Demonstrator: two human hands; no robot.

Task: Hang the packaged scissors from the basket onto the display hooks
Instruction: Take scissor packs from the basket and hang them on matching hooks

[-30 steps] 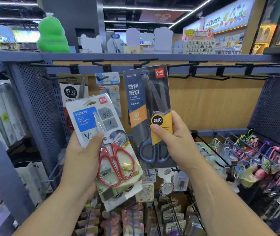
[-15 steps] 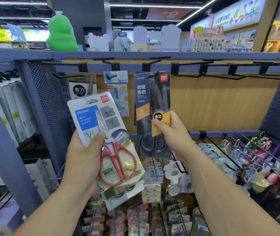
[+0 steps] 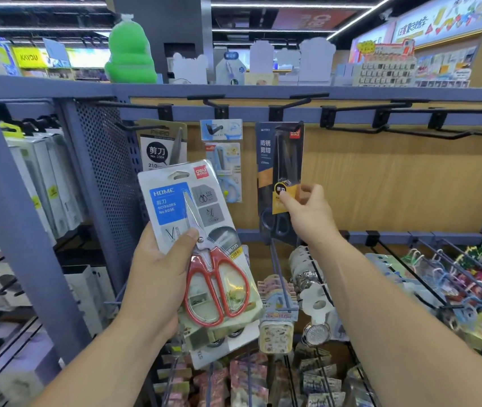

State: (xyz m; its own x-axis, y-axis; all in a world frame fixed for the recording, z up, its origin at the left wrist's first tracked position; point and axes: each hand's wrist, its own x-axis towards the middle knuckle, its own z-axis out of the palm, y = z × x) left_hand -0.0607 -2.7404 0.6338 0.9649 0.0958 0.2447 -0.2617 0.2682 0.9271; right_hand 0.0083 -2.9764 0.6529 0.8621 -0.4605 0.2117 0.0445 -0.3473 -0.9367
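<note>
Right grip (image 3: 307, 218) pinches the dark scissors pack (image 3: 278, 160) low on its card, leaving its top free at the far display hook (image 3: 291, 127), while left grip (image 3: 154, 274) clasps the red-handled packs (image 3: 175, 198) near, in reserve.

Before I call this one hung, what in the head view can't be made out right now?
Head view, hanging hole of the dark scissors pack: blurred against its hook, so seating is unclear.
Head view, packs behind the red-handled scissors pack: covered by it and the left hand; count unknown.
Head view, basket: outside the frame.
</note>
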